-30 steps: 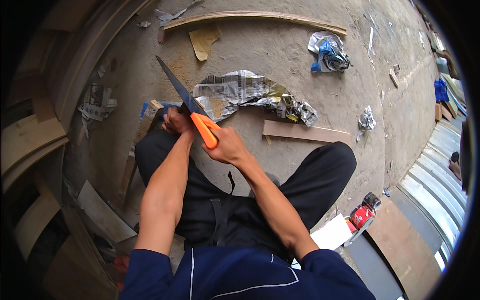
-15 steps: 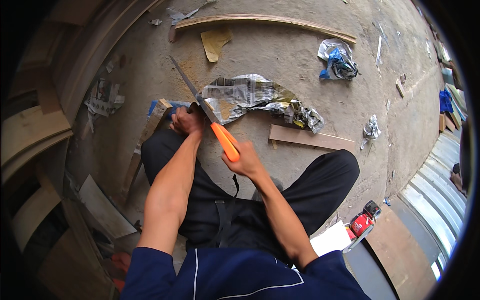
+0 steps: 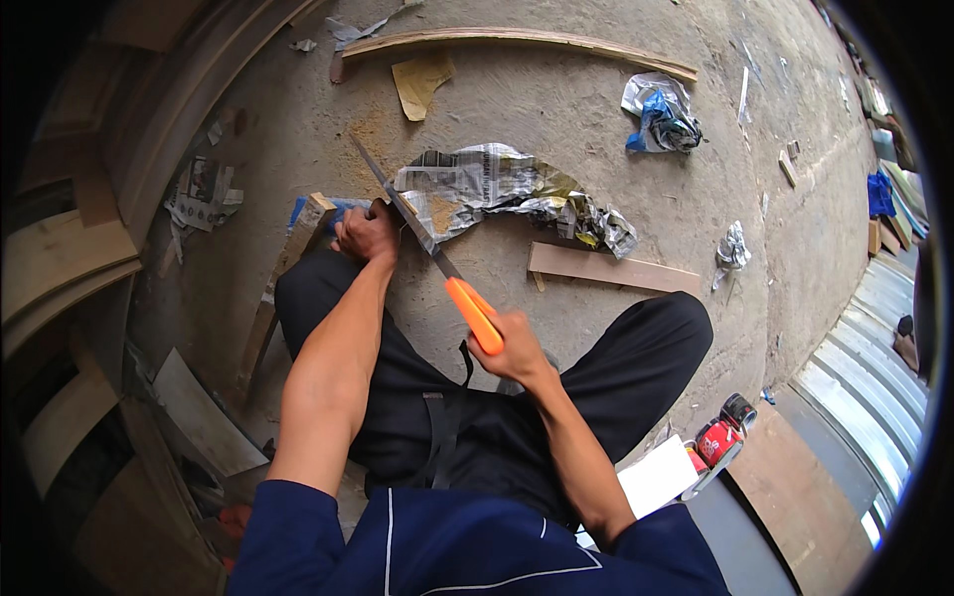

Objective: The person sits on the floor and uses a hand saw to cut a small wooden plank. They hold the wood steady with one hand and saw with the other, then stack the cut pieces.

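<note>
We draw the orange-handled hand saw (image 3: pixel 437 260) back through the pale wooden strip (image 3: pixel 308 223).
Our right hand (image 3: pixel 512 348) grips the handle nearer our lap than before; left hand (image 3: pixel 366 231) clamps the strip.

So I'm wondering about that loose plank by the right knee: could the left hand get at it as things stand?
Probably not readily: the left hand presses on the wood piece being sawn, and the saw crosses between it and the plank.

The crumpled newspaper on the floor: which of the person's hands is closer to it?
Left. The left hand rests just beside the newspaper, pressing a wooden strip. The right hand is farther back, gripping the saw.
</note>
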The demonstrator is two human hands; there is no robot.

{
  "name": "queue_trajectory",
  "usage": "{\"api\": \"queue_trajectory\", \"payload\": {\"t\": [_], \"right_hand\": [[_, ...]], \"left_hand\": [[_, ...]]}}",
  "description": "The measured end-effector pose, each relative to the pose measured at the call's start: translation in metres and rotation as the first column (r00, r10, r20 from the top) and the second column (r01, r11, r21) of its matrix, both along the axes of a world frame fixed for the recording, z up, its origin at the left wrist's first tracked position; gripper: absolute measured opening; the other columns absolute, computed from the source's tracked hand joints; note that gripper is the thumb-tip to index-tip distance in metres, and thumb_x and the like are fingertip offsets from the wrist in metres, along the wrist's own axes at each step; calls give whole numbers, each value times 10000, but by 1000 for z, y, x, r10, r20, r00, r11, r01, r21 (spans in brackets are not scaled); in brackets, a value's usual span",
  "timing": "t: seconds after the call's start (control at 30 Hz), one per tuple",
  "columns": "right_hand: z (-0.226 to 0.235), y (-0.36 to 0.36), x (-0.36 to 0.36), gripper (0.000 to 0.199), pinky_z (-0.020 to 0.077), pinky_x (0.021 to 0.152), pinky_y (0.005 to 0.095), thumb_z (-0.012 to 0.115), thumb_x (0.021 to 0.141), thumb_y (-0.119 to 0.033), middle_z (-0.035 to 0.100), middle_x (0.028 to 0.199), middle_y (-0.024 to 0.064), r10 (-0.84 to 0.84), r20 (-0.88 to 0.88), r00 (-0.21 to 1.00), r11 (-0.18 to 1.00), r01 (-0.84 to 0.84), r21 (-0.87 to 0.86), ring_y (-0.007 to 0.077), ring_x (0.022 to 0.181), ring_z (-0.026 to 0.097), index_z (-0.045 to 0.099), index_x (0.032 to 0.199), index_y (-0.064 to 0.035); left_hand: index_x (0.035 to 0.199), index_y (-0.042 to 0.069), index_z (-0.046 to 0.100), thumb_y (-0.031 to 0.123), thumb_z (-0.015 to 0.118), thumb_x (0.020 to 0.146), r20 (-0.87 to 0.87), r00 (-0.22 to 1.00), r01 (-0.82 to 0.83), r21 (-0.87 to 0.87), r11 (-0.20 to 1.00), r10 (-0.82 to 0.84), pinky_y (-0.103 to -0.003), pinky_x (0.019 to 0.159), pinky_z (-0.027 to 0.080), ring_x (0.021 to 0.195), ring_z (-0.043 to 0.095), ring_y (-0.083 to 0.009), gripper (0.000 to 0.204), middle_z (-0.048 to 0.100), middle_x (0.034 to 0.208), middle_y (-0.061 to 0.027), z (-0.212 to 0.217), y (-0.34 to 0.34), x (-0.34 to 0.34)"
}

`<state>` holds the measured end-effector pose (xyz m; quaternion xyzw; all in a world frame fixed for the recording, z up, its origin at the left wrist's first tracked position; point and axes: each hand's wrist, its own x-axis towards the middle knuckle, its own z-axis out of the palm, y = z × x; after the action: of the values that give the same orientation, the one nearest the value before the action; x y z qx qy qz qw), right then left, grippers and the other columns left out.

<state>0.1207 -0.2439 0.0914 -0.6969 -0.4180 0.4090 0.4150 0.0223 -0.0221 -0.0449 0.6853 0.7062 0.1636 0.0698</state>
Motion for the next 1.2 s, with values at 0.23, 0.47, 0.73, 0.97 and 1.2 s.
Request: {"api": "queue_trajectory", "payload": {"t": [0.23, 0.47, 0.73, 0.97, 1.2], "right_hand": [[-18, 74, -5, 151, 460, 540, 389, 651, 725, -151, 582, 619, 171, 15, 84, 996, 999, -11, -42, 360, 546, 576, 590, 707, -14], [7, -4, -2, 138, 449, 515, 356, 651, 707, -106, 563, 590, 164, -19, -95, 995, 999, 16, -40, 314, 502, 572, 573, 684, 5], [17, 5, 13, 118, 461, 530, 373, 653, 705, -106, 577, 608, 177, 59, 37, 998, 996, -56, -76, 339, 521, 577, 603, 716, 0], [-9, 45, 3, 128, 464, 540, 388, 656, 704, -113, 576, 615, 187, 97, 160, 982, 994, -87, -66, 362, 537, 580, 588, 703, -4], [8, 6, 6, 168, 452, 531, 389, 653, 710, -128, 562, 598, 189, -6, -33, 999, 1000, 6, 3, 373, 529, 564, 568, 693, 16]], "left_hand": [[596, 61, 597, 324, 551, 723, 33, 999, -5, -14, 1000, 5, -491, 761, 355, 806, 561, -306, 296, 623, 760, -59, -1, -2, 0], [596, 58, 589, 328, 555, 722, 9, 1000, 0, -4, 1000, 0, -488, 746, 361, 791, 561, -316, 300, 620, 766, -69, 3, -3, 4], [629, 23, 616, 315, 550, 742, 51, 998, -30, 36, 999, 28, -550, 768, 360, 846, 570, -352, 320, 647, 814, -109, -10, 7, 1], [604, 52, 596, 329, 561, 727, 40, 999, 6, 27, 1000, -8, -506, 772, 351, 822, 569, -324, 306, 631, 764, -73, -4, -1, 4], [578, 62, 579, 333, 577, 721, 4, 1000, 7, 51, 999, -7, -477, 708, 353, 774, 561, -310, 306, 618, 739, -61, -4, -4, 1]]}}
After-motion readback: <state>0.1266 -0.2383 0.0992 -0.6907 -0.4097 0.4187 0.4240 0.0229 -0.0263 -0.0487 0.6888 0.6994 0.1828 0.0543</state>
